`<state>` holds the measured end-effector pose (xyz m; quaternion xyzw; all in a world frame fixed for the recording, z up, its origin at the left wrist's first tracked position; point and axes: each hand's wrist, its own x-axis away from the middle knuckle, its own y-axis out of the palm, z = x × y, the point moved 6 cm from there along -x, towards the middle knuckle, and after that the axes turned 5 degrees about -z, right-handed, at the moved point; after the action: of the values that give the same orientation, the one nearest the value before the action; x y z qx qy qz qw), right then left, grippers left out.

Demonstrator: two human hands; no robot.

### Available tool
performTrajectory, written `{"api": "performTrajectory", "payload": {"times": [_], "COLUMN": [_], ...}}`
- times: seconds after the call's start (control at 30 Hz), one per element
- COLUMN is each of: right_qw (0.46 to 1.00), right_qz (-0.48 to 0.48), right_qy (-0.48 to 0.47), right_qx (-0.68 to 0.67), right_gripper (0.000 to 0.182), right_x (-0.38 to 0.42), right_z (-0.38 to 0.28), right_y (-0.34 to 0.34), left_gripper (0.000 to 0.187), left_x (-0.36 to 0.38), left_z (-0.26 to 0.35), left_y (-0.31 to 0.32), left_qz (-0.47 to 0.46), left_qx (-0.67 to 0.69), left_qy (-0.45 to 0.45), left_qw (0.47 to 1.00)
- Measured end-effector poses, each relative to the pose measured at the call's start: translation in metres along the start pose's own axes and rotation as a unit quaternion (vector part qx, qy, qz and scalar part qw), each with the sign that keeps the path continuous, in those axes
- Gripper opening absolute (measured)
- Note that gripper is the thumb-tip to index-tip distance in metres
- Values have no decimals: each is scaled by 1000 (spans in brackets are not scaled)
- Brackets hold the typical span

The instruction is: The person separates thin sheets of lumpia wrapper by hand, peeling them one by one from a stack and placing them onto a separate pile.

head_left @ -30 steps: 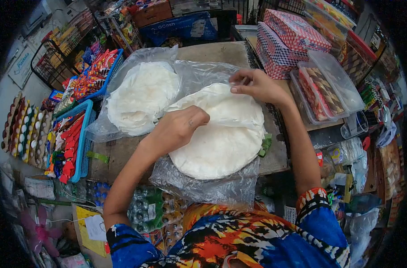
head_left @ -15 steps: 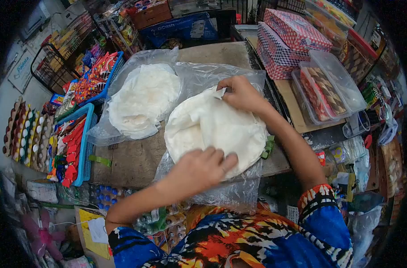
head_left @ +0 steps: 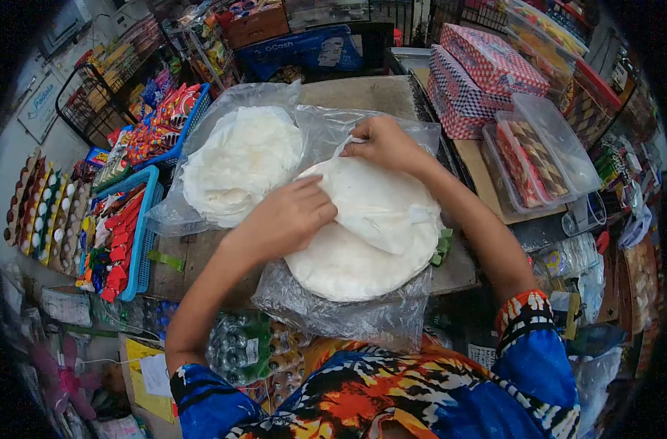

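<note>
A stack of thin, round white spring roll wrappers lies on a clear plastic sheet in front of me. My right hand pinches the top wrapper at its far edge and holds that bit raised. At the stack's left side, my left hand has its fingers curled against the wrapper's edge; the fingertips are partly hidden. The top sheet is folded and wrinkled across the middle. A second pile of wrappers, with ragged edges, rests on plastic to the left.
Clear plastic hangs over the table's near edge. Blue baskets of packaged snacks and egg trays stand left. On the right are checkered boxes and a lidded plastic container. A green strip lies on the wooden table.
My left hand has moved from the stack's near side up to its left edge. The right hand still pinches the far edge, and the fold in the top wrapper has shifted.
</note>
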<state>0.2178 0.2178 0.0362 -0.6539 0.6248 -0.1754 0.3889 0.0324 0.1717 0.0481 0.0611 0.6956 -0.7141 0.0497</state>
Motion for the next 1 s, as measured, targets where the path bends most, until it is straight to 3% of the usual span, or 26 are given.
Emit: {"api": "performTrajectory", "payload": {"times": [0.03,0.2,0.27,0.33,0.37,0.4,0.47,0.5,0.53,0.57,0.63,0.67,0.7,0.73,0.8,0.83,0.87,0.93,0.97,1.0], "right_qw": [1000,999,999,994,986,986,972,972,987,989,976,958,953,952,954,953,953,962,962,965], "right_qz": [-4,-2,21,39,60,58,127,126,40,-46,-98,-148,-145,-144,-105,-131,-132,-67,-70,-17], "right_qy": [10,30,-4,-51,-96,-101,-151,-149,-75,1,20,34,15,15,-3,17,19,-14,-10,-65], "right_qx": [21,14,45,84,121,123,132,134,137,137,191,243,267,271,282,272,272,265,264,255], "right_gripper": [28,28,27,26,26,26,34,34,38,43,48,54,61,61,61,49,49,30,30,21], "right_x": [-2,-9,-8,-1,3,8,27,33,35,38,38,38,36,35,32,30,29,28,30,31], "right_z": [-3,6,2,-13,-24,-37,-77,-94,-101,-101,-104,-103,-101,-103,-112,-111,-109,-105,-100,-107], "right_y": [2,10,10,7,4,2,-15,-22,-19,-10,12,27,41,49,56,61,65,69,73,72], "left_gripper": [16,20,21,21,20,20,23,22,22,24,31,40,51,51,61,58,58,46,46,40], "left_x": [6,22,21,19,18,18,25,29,33,34,27,19,14,7,-8,-13,-12,-14,-11,-8], "left_z": [15,88,95,83,71,58,27,7,-12,-31,-65,-81,-93,-98,-101,-105,-112,-117,-118,-119], "left_y": [-9,0,1,0,-5,-10,-33,-38,-43,-45,-39,-28,-18,-20,8,12,17,26,36,38], "left_qz": [85,24,9,-37,-19,-15,143,146,146,167,188,103,19,23,-129,-81,-82,-79,-81,-35], "left_qx": [-60,-204,-239,-138,-20,-22,242,241,239,204,171,149,124,124,269,267,269,302,307,315], "left_qy": [24,-37,-57,-113,-123,-127,-114,-184,-252,-279,-304,-328,-349,-348,-341,-322,-321,-274,-273,-270], "left_qw": [994,978,969,983,992,992,953,942,926,923,918,927,929,929,892,905,905,910,908,909]}}
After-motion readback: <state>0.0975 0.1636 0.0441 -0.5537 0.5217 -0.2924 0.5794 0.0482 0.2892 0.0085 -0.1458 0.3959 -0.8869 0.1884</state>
